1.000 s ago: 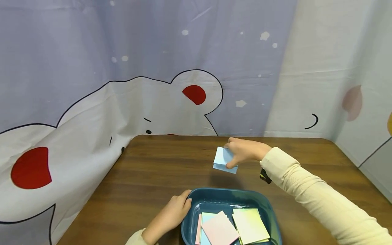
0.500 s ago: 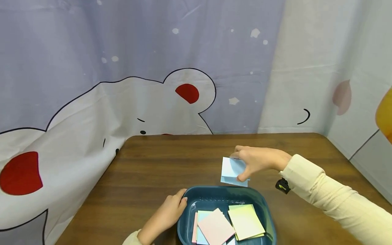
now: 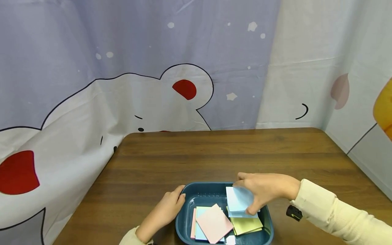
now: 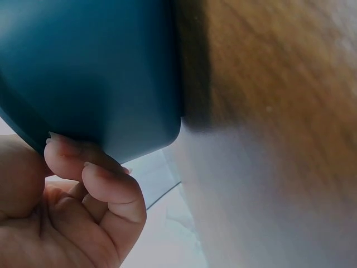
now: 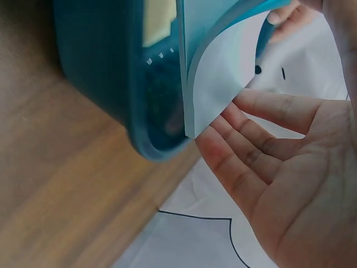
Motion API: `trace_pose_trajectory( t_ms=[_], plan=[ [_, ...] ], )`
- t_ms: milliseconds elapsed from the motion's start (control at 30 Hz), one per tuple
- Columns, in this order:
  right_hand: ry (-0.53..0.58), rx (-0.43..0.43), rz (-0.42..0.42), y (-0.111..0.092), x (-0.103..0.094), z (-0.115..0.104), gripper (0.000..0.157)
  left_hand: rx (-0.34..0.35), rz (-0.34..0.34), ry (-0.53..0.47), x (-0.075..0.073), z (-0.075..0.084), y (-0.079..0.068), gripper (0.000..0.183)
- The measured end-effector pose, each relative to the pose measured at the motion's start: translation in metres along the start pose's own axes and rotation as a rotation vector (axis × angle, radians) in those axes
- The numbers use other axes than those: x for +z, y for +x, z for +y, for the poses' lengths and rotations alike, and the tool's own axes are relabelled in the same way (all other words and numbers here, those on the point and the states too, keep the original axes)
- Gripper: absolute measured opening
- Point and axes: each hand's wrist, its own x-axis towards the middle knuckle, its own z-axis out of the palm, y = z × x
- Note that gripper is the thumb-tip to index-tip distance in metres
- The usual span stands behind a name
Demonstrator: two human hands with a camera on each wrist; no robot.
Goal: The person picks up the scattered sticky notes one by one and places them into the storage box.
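Note:
My right hand (image 3: 266, 189) pinches a pad of light blue sticky notes (image 3: 239, 200) between thumb and fingers, low over the right half of a dark teal plastic tub (image 3: 203, 184). From the right wrist, the pad (image 5: 220, 75) shows its upper sheets bending apart, with the fingertips (image 5: 209, 139) along its edge. Under it lie yellow sticky notes (image 3: 248, 225), partly covered. A pink pad (image 3: 214, 224) lies askew on other notes at the tub's left. With my left hand (image 3: 166, 209) I hold the tub's left rim; fingers (image 4: 111, 184) curl at it.
The tub stands near the front of a brown wooden table (image 3: 171, 160). Behind and beside the table hangs a printed cloth (image 3: 137, 41). A small black device (image 3: 294, 213) sits under my right cuff.
My right hand has carried the light blue pad down and toward me, from above the table behind the tub to over the yellow notes. My left hand stays at the rim.

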Motion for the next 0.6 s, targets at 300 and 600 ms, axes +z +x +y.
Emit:
trace_pose_trajectory(
  t_ms=[300, 600],
  plan=[
    [0.01, -0.008, -0.029, -0.003, 0.023, -0.001, 0.065, -0.004, -0.008, -0.007, 0.0, 0.0, 0.001, 0.036],
    [-0.005, -0.026, -0.032, -0.003, 0.04, 0.003, 0.066, -0.008, -0.016, -0.009, -0.001, -0.001, 0.001, 0.036]
  ],
)
